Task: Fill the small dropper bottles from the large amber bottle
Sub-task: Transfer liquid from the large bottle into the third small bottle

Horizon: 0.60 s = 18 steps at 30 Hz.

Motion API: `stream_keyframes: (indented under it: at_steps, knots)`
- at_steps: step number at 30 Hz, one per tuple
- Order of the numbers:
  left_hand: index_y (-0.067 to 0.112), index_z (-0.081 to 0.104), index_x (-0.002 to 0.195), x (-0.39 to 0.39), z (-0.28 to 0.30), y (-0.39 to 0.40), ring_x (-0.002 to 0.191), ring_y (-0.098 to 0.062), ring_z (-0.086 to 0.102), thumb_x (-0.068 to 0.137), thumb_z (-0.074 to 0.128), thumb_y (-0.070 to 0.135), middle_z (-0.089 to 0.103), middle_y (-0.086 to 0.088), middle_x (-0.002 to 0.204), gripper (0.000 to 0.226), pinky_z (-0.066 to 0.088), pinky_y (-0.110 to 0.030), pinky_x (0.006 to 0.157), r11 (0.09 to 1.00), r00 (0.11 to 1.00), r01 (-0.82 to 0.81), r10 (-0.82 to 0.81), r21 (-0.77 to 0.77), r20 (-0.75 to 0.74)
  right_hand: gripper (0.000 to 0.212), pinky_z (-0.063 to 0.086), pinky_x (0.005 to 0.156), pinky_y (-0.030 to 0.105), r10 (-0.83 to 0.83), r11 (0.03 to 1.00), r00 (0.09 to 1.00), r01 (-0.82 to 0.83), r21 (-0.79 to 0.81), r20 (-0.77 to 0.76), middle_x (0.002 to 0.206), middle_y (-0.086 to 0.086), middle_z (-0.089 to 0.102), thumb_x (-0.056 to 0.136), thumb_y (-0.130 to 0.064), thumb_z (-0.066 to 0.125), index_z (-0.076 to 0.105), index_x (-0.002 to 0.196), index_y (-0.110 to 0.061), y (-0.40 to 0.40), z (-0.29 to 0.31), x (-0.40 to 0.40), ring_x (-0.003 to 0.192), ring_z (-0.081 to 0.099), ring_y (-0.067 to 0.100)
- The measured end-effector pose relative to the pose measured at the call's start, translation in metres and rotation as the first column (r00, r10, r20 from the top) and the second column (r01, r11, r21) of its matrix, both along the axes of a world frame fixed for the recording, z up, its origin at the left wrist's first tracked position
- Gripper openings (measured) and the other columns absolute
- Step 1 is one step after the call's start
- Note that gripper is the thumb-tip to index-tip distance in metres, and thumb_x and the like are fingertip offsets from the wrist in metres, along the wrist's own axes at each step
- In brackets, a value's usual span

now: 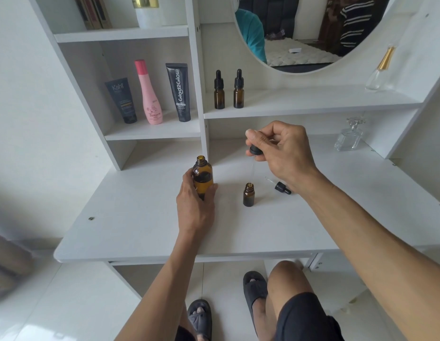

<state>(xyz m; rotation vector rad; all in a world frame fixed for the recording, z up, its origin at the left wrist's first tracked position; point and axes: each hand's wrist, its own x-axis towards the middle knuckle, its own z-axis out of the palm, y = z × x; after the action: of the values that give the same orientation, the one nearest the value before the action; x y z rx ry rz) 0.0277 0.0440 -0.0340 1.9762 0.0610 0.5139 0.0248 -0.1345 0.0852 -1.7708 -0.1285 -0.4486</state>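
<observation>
On the white desk (pixel 145 230), the left hand (pixel 194 205) is steadying the large amber bottle (pixel 202 177), its grip wrapping the open, uncapped body. The right hand (pixel 280 151) is pinching a dropper (pixel 254 153), glass tip hanging just over the open small bottle (pixel 248 195). That small bottle is standing unheld, so a nudge from the pipette could be tipping it, or drops could be missing its narrow mouth. Counting: one large bottle, three small bottles, two of them capped on the shelf (pixel 312 104), and one spare dropper cap (pixel 282 187) lying beside.
</observation>
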Motion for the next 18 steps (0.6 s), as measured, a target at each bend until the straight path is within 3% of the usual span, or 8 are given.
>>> stream_keyframes:
  at_steps: [18]
  knots:
    - [0.027,0.047,0.129,-0.0005,-0.0001,0.0004,0.088,-0.018,0.064,0.089,0.067,0.026,0.066,0.004,0.108,0.045,0.046,-0.026,0.075,1.000,1.000,0.003,-0.003,0.000,0.000,0.020,0.061,0.062,0.028,-0.014,1.000,1.000,0.014,0.018,-0.008,0.080,0.005,0.076,0.089,-0.027,0.075,0.067,0.076,-0.013,0.0004,-0.0014,0.0020,0.069,0.076,0.017]
